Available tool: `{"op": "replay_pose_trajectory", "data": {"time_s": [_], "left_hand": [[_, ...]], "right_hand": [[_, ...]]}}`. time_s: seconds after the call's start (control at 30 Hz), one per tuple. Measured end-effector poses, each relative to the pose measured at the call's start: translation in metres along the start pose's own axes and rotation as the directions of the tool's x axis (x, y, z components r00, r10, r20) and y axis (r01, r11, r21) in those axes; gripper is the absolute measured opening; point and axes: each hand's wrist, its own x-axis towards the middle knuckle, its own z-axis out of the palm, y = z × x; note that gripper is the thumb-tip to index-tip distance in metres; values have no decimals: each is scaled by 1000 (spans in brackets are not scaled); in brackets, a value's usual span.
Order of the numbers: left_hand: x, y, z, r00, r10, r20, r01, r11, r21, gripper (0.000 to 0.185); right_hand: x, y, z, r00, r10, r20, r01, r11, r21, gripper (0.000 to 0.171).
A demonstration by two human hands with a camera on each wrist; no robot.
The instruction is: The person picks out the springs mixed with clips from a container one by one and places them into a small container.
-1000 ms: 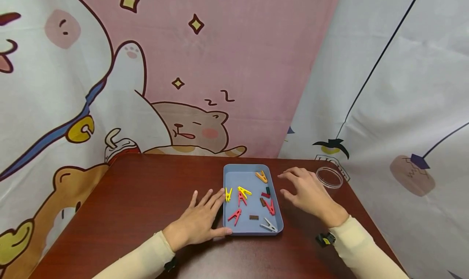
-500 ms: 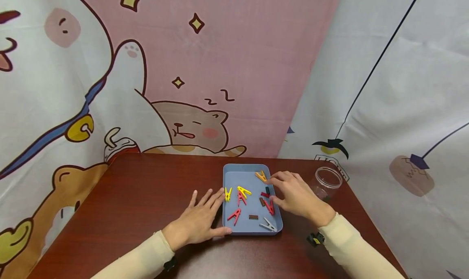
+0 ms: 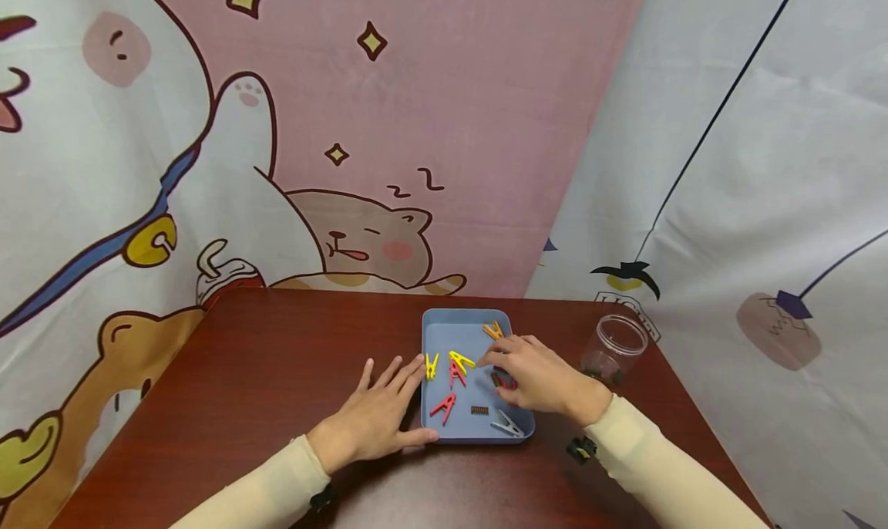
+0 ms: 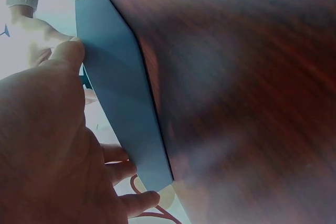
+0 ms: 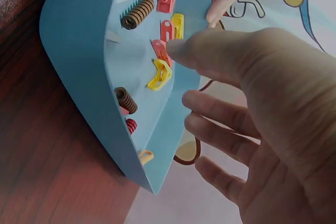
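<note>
My left hand (image 3: 378, 417) rests with spread fingers against the left side of a blue tray (image 3: 458, 328), thumb at its near corner. Over the tray's right half hovers my right hand (image 3: 544, 379), fingers loosely bent and nothing between them. Below it, dark red and brown pieces are partly hidden. A yellow clothespin (image 3: 461, 361) overlaps a red one (image 3: 455, 374) near its fingertips. Others lie around: yellow (image 3: 432, 367), red (image 3: 444, 408), grey (image 3: 508, 424) and orange (image 3: 493, 329) clothespins. Small brown ribbed coils (image 5: 139, 13) show in the right wrist view.
A clear jar (image 3: 620, 344) with some dark bits at its bottom stands right of the tray on the dark red wooden table (image 3: 319, 328). Behind the table hangs a cartoon-printed cloth (image 3: 486, 128).
My right hand has moved left from beside the jar to over the tray, uncovering the jar and hiding some small pieces. My left hand stays put.
</note>
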Motion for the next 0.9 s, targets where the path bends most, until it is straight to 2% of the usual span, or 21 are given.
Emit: {"op": "replay_pose_trajectory", "data": {"time_s": [0.13, 0.37, 0.63, 0.9], "left_hand": [[1, 0, 0, 1000, 1, -1, -1, 1000, 0, 113], [1, -1, 0, 1000, 1, -1, -1, 1000, 1, 114], [2, -2, 1, 1000, -3, -2, 3, 1000, 11, 113], [1, -2, 2, 1000, -4, -1, 4, 1000, 7, 114]], "right_hand": [[6, -5, -2, 994, -68, 80, 68, 998, 10, 48], [15, -11, -2, 964, -150, 217, 152, 988, 8, 44], [22, -13, 5, 943, -183, 277, 193, 981, -9, 39], [24, -14, 10, 938, -178, 296, 194, 981, -27, 34]]}}
